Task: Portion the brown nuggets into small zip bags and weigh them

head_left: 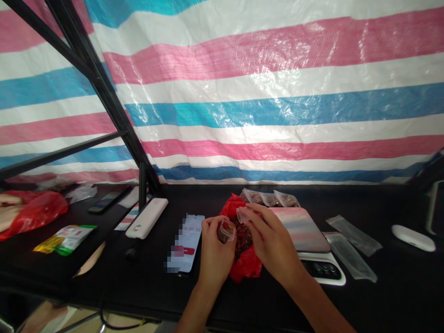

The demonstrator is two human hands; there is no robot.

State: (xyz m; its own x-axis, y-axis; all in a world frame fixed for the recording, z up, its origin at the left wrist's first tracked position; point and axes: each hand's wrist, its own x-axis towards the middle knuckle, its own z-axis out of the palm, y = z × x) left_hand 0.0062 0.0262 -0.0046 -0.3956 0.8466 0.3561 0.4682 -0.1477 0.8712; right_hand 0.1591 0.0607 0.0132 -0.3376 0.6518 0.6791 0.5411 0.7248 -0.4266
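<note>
My left hand (pixel 217 247) is closed around a small clear plastic bag (pixel 227 232), its mouth facing up and some dark red bits showing inside. Beside it, my right hand (pixel 272 240) pinches a small piece of clear plastic (pixel 242 215) between thumb and fingers; whether that is a scoop or part of a bag, I cannot tell. Both hands are over a red plastic bag (pixel 248 268), spread open, with dark red dried bits (pixel 244 243) in it. Just right of my right hand stands a kitchen scale (pixel 301 229) with a shiny plate.
Several filled clear bags (pixel 286 199) lie behind the scale, flat unfilled bags (pixel 350 259) to its right, near a white case (pixel 412 237). Leftward are a lit phone (pixel 189 245), white power bank (pixel 147 218), black frame post (pixel 142 180), coloured packet (pixel 69 239) and another red bag (pixel 41 210).
</note>
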